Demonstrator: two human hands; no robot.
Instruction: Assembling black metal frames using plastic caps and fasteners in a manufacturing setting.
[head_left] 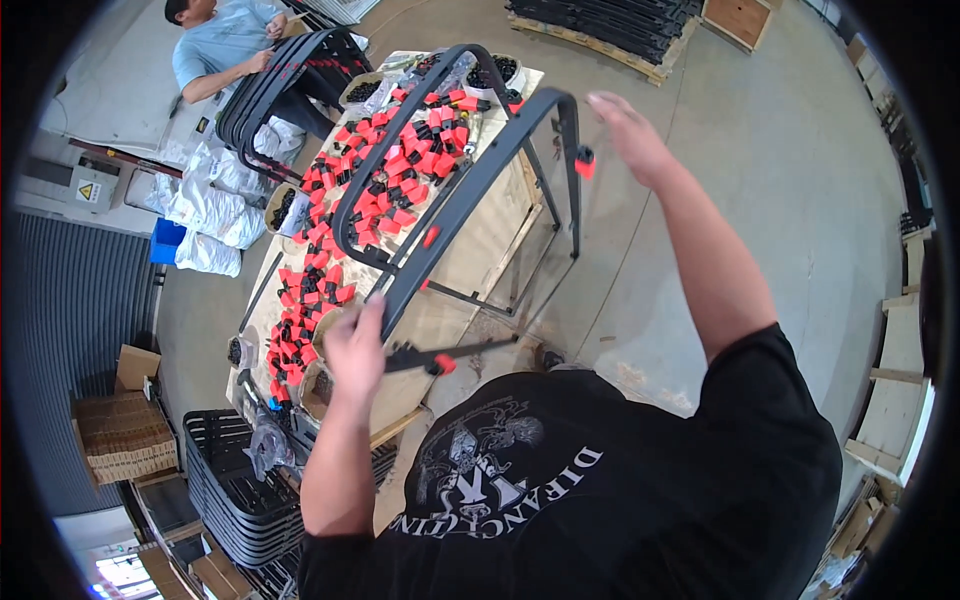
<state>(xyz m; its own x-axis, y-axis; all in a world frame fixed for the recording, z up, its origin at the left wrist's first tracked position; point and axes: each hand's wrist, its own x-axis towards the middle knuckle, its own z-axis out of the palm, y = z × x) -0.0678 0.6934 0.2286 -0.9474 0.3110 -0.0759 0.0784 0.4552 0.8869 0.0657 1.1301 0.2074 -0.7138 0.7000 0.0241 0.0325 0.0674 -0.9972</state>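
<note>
A black tubular metal frame [478, 172] with rounded corners stands tilted over the near side of the table, with red and black plastic pieces fitted on its tubes. My left hand [356, 352] grips its lower left corner, the thumb along the tube. Off the upper right corner, my right hand [630, 138] is apart from the frame, fingers stretched out and slightly blurred. A red clip [585, 162] sits on the tube below that hand. Many loose red-and-black plastic fittings [405, 165] are heaped across the plywood table [480, 245].
Tubs of small black parts [495, 72] stand along the table's edges. Across the table, a person [225, 50] in a light blue shirt handles stacked black frames [285, 85]. White sacks [215, 205], a black stack [235, 470] and cartons [125, 435] are at left; a loaded pallet [600, 50] is behind.
</note>
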